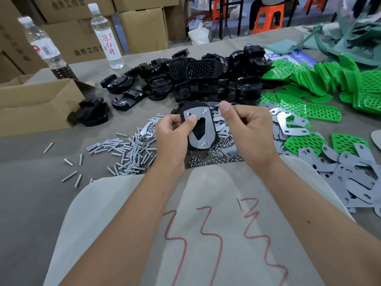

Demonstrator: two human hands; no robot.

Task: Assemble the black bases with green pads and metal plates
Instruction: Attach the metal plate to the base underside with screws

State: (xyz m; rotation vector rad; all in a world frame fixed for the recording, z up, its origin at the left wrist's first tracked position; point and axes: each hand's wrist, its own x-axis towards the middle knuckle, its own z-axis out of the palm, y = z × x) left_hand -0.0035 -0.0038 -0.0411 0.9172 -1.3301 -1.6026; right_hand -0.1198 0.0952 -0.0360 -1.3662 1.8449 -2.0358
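Black plastic base (186,109) with its shiny metal plate (207,125) sits pinched under the left hand (175,133) thumb above the table, while the right hand (247,129) pinches something tiny (a nut, I'd guess) that could easily slip into the loose pile below.

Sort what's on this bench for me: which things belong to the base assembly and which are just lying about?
Job: held base with metal plate, black bases, green pads, loose plates, screws, nuts.
Lying about: water bottles, cardboard box, orange stools.
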